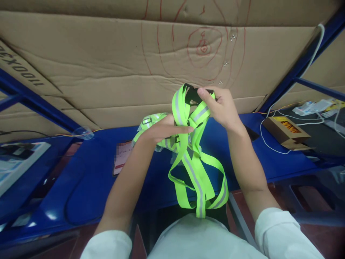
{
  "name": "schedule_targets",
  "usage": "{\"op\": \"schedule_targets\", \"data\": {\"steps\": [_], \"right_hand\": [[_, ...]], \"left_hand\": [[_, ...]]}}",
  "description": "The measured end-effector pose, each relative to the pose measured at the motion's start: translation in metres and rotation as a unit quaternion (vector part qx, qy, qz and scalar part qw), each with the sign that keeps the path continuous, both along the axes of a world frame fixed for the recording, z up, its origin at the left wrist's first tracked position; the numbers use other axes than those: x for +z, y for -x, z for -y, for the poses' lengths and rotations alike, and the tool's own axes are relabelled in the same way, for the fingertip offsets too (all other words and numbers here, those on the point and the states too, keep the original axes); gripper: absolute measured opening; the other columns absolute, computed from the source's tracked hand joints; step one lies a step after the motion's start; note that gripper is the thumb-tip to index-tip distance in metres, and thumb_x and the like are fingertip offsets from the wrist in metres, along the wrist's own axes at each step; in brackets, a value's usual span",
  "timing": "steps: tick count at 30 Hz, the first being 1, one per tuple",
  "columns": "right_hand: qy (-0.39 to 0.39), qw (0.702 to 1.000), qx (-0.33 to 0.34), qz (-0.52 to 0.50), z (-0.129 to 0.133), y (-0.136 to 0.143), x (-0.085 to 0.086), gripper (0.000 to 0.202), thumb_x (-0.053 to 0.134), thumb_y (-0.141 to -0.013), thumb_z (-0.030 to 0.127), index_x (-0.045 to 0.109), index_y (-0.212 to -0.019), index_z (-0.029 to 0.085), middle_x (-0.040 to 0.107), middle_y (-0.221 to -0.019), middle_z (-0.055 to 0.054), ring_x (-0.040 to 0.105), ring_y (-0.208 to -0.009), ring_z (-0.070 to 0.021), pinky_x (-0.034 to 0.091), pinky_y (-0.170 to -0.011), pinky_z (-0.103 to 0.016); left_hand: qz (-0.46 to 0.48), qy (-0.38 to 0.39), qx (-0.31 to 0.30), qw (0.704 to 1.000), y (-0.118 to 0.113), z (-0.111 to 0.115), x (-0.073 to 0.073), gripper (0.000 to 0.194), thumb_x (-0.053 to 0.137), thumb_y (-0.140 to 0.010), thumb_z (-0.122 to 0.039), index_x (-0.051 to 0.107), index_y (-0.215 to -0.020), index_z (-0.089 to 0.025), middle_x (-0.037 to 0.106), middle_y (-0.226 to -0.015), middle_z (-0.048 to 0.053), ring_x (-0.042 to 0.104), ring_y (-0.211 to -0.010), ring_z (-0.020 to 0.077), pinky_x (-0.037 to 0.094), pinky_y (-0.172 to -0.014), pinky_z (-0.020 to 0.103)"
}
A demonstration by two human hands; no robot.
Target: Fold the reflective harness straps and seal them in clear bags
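A neon-green reflective harness [199,180] with grey stripes hangs in loops in front of me, over the edge of the blue table. My right hand [221,106] pinches its black plastic buckle piece [192,96] at the top, thumb on the near side. My left hand [169,130] reaches across the straps lower down, one finger stretched over them; its other fingers are partly hidden behind the bands. Just behind my left wrist lies another bundle of green straps [148,121], with clear plastic around it.
A phone-like item with a pink screen [122,158] lies on the blue table [94,158]. An opened cardboard box [287,131] and a white cable [265,140] are on the right. Cardboard [107,64] with red circles stands behind, between blue metal posts.
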State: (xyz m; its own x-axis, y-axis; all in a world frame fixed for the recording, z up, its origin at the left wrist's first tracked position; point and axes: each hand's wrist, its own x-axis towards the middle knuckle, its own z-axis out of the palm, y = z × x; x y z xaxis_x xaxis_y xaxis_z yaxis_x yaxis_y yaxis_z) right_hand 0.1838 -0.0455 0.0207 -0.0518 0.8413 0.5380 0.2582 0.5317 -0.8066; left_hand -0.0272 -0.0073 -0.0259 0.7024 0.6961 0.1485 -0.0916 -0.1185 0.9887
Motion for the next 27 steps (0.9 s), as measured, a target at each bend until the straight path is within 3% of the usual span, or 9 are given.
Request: {"op": "schedule_targets", "data": {"steps": [2,5,10,13,17,21,24,27], "right_hand": [[-0.043,0.998,-0.004,0.053,0.007,-0.002,0.005,0.049,0.067,-0.095,0.068,0.075,-0.093,0.02,0.071,-0.092,-0.004,0.069,-0.101,-0.0227,0.057,-0.085,-0.032],[-0.065,0.993,0.013,0.096,0.013,-0.003,0.01,0.048,0.066,-0.096,0.068,0.077,-0.094,0.021,0.073,-0.097,-0.004,0.069,-0.104,-0.0236,0.056,-0.093,-0.036],[-0.07,0.994,0.019,0.085,0.006,0.0,0.006,0.048,0.065,-0.096,0.069,0.079,-0.102,0.023,0.075,-0.104,-0.005,0.069,-0.111,-0.0248,0.056,-0.1,-0.039],[-0.029,0.999,0.003,0.03,-0.003,-0.002,-0.002,0.051,0.069,-0.092,0.071,0.077,-0.11,0.024,0.074,-0.104,-0.006,0.068,-0.116,-0.0266,0.059,-0.096,-0.039],[0.107,0.992,0.062,0.001,-0.011,-0.009,-0.013,0.054,0.072,-0.088,0.074,0.077,-0.097,0.021,0.073,-0.084,-0.006,0.071,-0.087,-0.0235,0.061,-0.072,-0.034],[0.186,0.974,0.126,-0.03,-0.018,-0.012,-0.017,0.045,0.091,-0.075,0.059,0.078,-0.091,0.018,0.076,-0.085,-0.004,0.067,-0.073,-0.0169,0.056,-0.06,-0.027],[0.177,0.975,0.105,-0.078,-0.024,-0.007,-0.02,0.035,0.092,-0.072,0.043,0.076,-0.09,0.018,0.073,-0.081,-0.001,0.064,-0.068,-0.013,0.053,-0.059,-0.024],[0.146,0.978,0.075,-0.129,-0.032,0.004,-0.027,0.033,0.085,-0.075,0.033,0.073,-0.103,0.021,0.075,-0.091,0.0,0.068,-0.078,-0.0142,0.056,-0.069,-0.025]], "left_hand": [[0.029,-0.015,-0.008,0.999,0.003,-0.005,0.0,0.064,0.102,-0.063,-0.038,0.079,-0.122,-0.027,0.078,-0.126,0.01,0.067,-0.133,0.0358,0.058,-0.111,0.044],[0.094,0.006,0.013,0.995,0.004,-0.007,0.0,0.064,0.099,-0.067,-0.051,0.08,-0.122,-0.024,0.078,-0.125,0.012,0.068,-0.132,0.0374,0.056,-0.112,0.047],[0.104,0.021,0.068,0.992,-0.003,0.0,0.001,0.049,0.095,-0.076,-0.046,0.083,-0.116,-0.021,0.08,-0.12,0.012,0.074,-0.121,0.0336,0.058,-0.108,0.044],[0.104,0.028,0.119,0.987,-0.006,0.003,0.002,0.046,0.093,-0.077,-0.051,0.085,-0.11,-0.02,0.082,-0.116,0.012,0.077,-0.113,0.0335,0.063,-0.099,0.042],[0.095,0.044,0.165,0.981,-0.009,0.002,0.003,0.05,0.094,-0.074,-0.056,0.085,-0.106,-0.019,0.083,-0.108,0.012,0.079,-0.102,0.0337,0.065,-0.089,0.041],[0.136,0.035,0.197,0.97,-0.013,-0.002,0.001,0.045,0.094,-0.075,-0.052,0.085,-0.104,-0.019,0.083,-0.109,0.01,0.078,-0.106,0.0309,0.064,-0.092,0.039],[0.14,0.039,0.202,0.969,-0.015,-0.004,0.0,0.044,0.097,-0.071,-0.046,0.084,-0.104,-0.019,0.083,-0.109,0.009,0.077,-0.109,0.0294,0.062,-0.095,0.038],[0.127,0.01,0.23,0.965,-0.013,-0.004,0.002,0.044,0.099,-0.068,-0.04,0.083,-0.104,-0.019,0.082,-0.11,0.008,0.077,-0.107,0.0276,0.061,-0.095,0.036]]}}
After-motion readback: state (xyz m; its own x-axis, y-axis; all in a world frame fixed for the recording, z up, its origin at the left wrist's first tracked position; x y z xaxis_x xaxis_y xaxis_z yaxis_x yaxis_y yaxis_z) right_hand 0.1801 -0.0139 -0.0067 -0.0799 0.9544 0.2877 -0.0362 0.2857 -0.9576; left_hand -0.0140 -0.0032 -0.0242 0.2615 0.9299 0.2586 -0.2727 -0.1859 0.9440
